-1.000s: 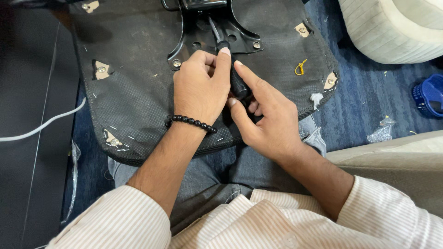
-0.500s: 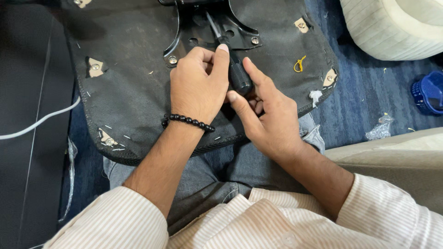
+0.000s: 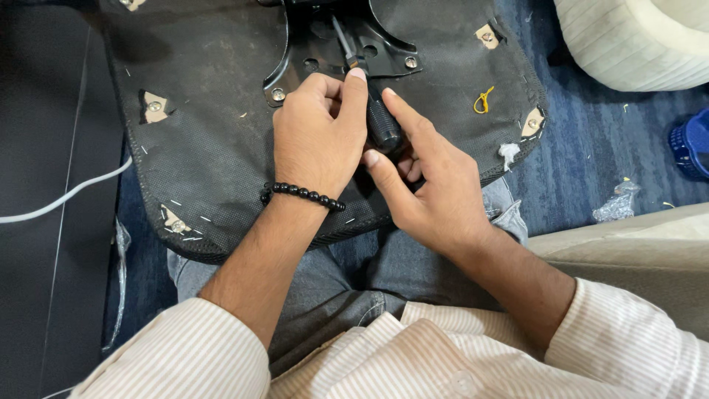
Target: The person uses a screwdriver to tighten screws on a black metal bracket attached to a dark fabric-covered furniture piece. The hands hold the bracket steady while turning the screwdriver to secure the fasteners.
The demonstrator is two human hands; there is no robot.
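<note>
The left hand (image 3: 317,133) pinches the screwdriver (image 3: 382,122) near its shaft, over the metal plate (image 3: 384,55) at the seat underside's (image 3: 207,148) far edge. The right hand (image 3: 428,192) clamps its handle: rigid, light, probably grippy.

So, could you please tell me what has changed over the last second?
Very little. Both hands, left hand and right hand, keep their grip on the black screwdriver, its tip at the metal bracket. The seat underside stays on the lap.
</note>
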